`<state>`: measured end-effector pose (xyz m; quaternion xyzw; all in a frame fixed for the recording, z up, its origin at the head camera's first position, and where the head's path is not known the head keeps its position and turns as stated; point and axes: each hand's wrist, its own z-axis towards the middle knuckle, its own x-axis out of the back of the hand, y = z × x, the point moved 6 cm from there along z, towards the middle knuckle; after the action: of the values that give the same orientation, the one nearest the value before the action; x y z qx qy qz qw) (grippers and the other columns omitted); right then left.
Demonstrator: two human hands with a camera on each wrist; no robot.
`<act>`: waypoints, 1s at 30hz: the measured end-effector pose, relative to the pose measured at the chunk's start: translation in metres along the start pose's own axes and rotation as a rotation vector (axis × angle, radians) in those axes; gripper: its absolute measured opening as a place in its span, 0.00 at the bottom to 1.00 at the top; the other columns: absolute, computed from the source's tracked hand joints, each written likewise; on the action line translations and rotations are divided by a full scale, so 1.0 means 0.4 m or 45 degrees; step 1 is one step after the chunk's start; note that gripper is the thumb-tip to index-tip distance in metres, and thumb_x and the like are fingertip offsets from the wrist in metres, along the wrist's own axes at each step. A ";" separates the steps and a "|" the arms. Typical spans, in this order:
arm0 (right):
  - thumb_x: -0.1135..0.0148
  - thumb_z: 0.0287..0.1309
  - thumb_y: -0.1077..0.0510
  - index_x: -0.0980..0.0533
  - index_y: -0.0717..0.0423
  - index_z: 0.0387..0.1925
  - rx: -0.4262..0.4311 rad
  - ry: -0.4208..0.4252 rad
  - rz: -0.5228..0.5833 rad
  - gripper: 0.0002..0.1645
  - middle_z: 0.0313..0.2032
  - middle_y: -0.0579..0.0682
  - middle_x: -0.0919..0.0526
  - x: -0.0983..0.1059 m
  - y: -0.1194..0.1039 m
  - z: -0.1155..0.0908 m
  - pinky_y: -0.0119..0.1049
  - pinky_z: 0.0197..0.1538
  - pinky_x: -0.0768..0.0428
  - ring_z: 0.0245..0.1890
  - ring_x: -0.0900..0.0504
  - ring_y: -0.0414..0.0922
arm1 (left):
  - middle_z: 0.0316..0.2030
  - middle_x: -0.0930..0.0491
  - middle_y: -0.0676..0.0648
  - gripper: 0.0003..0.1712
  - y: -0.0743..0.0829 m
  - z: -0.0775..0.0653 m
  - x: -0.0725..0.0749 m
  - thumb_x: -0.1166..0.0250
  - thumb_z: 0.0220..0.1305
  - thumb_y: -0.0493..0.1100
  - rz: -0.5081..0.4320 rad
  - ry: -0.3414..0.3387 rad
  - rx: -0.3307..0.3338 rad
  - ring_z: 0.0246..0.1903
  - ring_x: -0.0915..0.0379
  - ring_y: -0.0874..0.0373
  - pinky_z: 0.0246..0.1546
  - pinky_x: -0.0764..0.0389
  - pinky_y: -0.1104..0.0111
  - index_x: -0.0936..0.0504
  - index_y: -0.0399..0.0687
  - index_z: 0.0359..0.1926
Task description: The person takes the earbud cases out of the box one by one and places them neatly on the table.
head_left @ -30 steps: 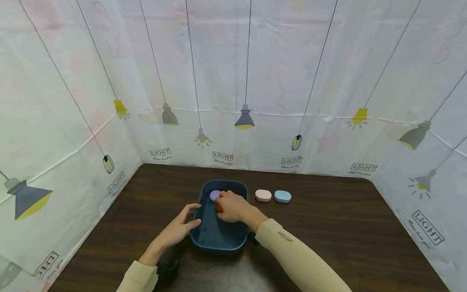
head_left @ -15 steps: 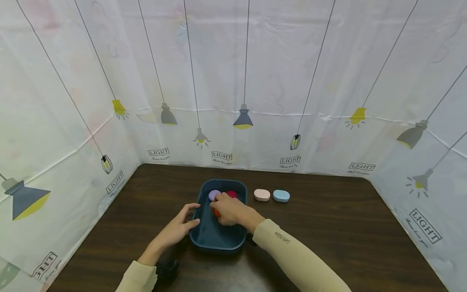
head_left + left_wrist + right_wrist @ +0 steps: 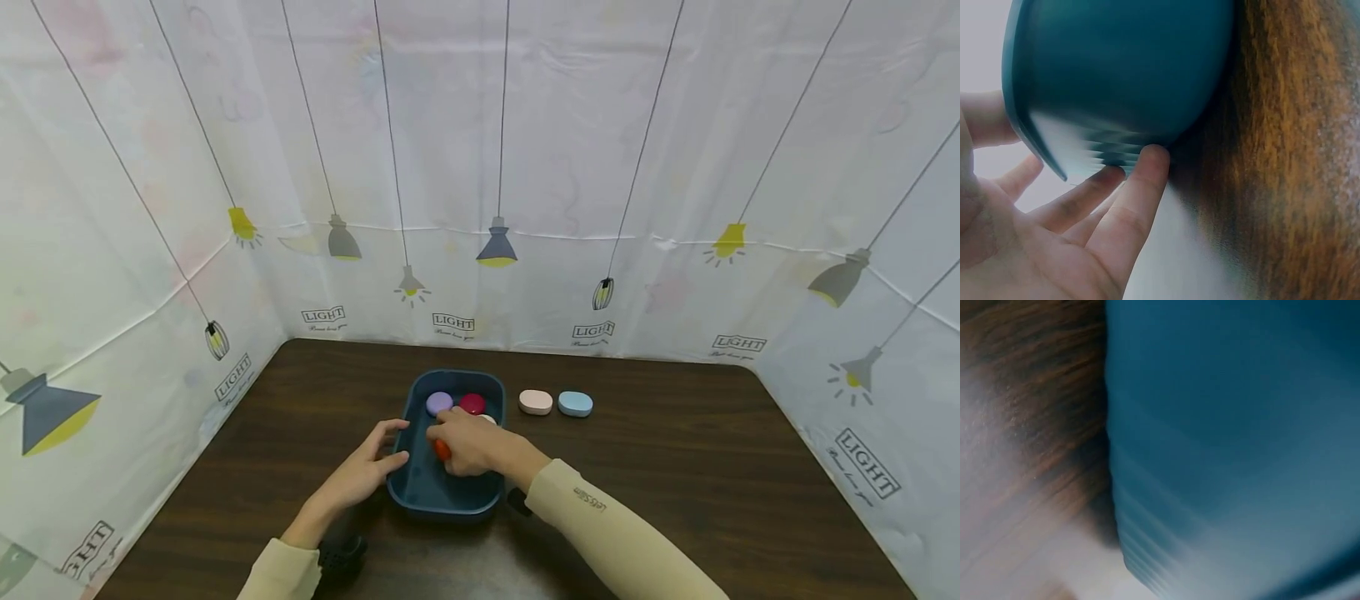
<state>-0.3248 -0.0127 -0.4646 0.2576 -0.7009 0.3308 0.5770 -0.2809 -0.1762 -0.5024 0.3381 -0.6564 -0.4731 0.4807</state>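
Note:
A dark blue plastic bin (image 3: pixel 450 498) stands on the table. At its left wall my left hand (image 3: pixel 360 479) holds on, thumb and forefinger at the rim and the other fingers against the outer wall (image 3: pixel 1116 81). Inside the bin my right hand (image 3: pixel 472 446) pinches an orange-red rounded piece (image 3: pixel 442 450), mostly covered by the fingers. Beyond that hand lie a purple soap-like piece (image 3: pixel 438 404), a crimson one (image 3: pixel 472 404) and a partly hidden white one (image 3: pixel 487 418). The right wrist view has only the bin's outer wall (image 3: pixel 1210 444), with no fingers.
To the right of the bin, a pink oval piece (image 3: pixel 536 402) and a light blue oval piece (image 3: pixel 575 404) lie side by side on the dark wooden table (image 3: pixel 660 467). A white curtain (image 3: pixel 615 150) printed with lamps surrounds the table's back and sides.
The right hand has moved toward the near end of the bin with the orange-red piece. The crimson and white pieces have come into sight behind it. The left hand stays at the rim.

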 end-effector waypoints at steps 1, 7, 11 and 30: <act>0.28 0.57 0.54 0.19 0.42 0.53 -0.002 0.010 0.015 0.21 0.49 0.45 0.24 0.004 -0.003 -0.007 0.37 0.48 0.20 0.47 0.28 0.42 | 0.71 0.41 0.32 0.29 0.000 -0.001 0.000 0.44 0.78 0.44 -0.001 -0.002 -0.001 0.66 0.35 0.37 0.53 0.21 0.50 0.40 0.52 0.75; 0.28 0.56 0.55 0.19 0.44 0.52 0.013 0.106 0.061 0.20 0.47 0.45 0.26 0.041 -0.008 -0.052 0.35 0.44 0.20 0.45 0.29 0.42 | 0.71 0.41 0.32 0.30 -0.001 -0.005 0.005 0.43 0.78 0.44 -0.025 0.000 0.005 0.67 0.36 0.37 0.54 0.21 0.50 0.41 0.51 0.75; 0.28 0.57 0.56 0.19 0.45 0.51 0.043 0.181 0.050 0.19 0.48 0.45 0.25 0.062 -0.005 -0.081 0.36 0.46 0.21 0.46 0.30 0.43 | 0.71 0.40 0.33 0.29 0.000 -0.008 0.010 0.43 0.78 0.43 -0.019 0.020 0.007 0.66 0.35 0.38 0.53 0.21 0.50 0.40 0.51 0.74; 0.27 0.54 0.60 0.18 0.47 0.50 -0.073 0.425 0.181 0.20 0.50 0.48 0.25 0.134 0.074 -0.226 0.40 0.45 0.19 0.49 0.30 0.46 | 0.70 0.39 0.33 0.29 0.005 -0.004 0.003 0.42 0.77 0.43 0.041 0.052 -0.001 0.66 0.35 0.37 0.52 0.22 0.48 0.38 0.52 0.73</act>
<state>-0.3000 0.0765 -0.4067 0.1324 -0.6211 0.3887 0.6675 -0.2798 -0.1771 -0.5001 0.3368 -0.6516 -0.4587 0.5016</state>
